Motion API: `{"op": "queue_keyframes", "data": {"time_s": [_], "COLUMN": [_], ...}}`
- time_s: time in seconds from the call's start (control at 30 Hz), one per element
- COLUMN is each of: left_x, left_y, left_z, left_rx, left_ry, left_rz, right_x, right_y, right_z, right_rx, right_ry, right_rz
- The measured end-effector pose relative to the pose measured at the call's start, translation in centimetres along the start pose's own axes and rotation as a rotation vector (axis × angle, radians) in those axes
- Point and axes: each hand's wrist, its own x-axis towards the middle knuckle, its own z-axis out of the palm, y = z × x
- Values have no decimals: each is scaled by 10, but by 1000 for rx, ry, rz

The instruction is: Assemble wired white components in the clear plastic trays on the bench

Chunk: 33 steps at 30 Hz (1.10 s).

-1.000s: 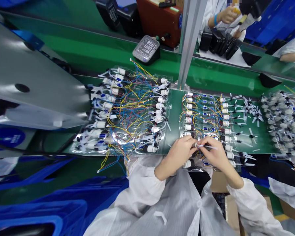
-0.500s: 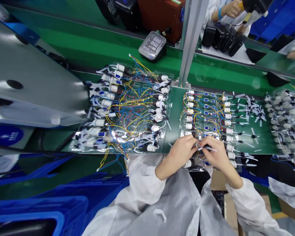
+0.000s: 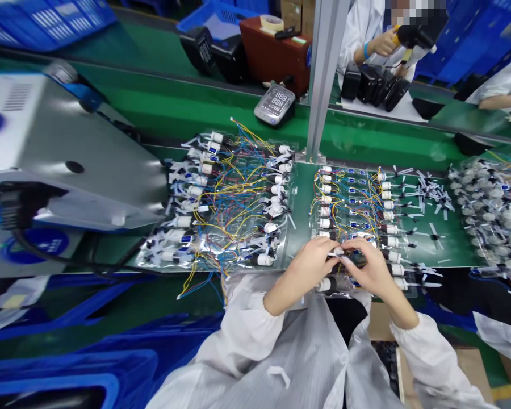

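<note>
the left hand (image 3: 309,267) and the right hand (image 3: 372,270) are held close together with the fingers curled and closed, and a small white plastic piece (image 3: 336,251) is pinched between their fingertips. directly under and ahead of the hands, a clear plastic tray of wired components (image 3: 344,196) is laid on a green conveyor belt (image 3: 409,142), its rows of white-capped cylinders joined by yellow, red and blue wires. just left of the hands, a second, more tangled tray (image 3: 221,216) is placed, while loose white plastic pieces (image 3: 434,193) are scattered to the right, with a bagged heap of parts (image 3: 491,210) beyond them. farther ahead of the hands, a digital meter (image 3: 276,105) is set beside an aluminium post (image 3: 327,74). across the belt, a black-and-yellow tool is gripped by a co-worker's hand (image 3: 381,45), near a row of black boxes (image 3: 368,84). white sleeves (image 3: 247,335) are worn on both arms.
</note>
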Motion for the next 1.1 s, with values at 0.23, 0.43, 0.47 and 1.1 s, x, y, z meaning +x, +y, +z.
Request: {"op": "queue_keyframes", "data": {"time_s": [0.23, 0.43, 0.47, 1.1], "left_x": [-14, -25, -29, -2], "left_y": [0, -3, -2, 2], "left_z": [-20, -32, -37, -21], "left_rx": [-176, -411, -461, 415], "left_ry": [81, 15, 26, 145], "left_rz": [-13, -69, -77, -99], "right_x": [-2, -5, -4, -16], "right_y": [-1, -3, -3, -43], "right_z": [14, 19, 19, -20], "right_rx": [59, 7, -9, -203], "right_ry": [16, 50, 59, -26], "right_rz": [-37, -103, -131, -171]}}
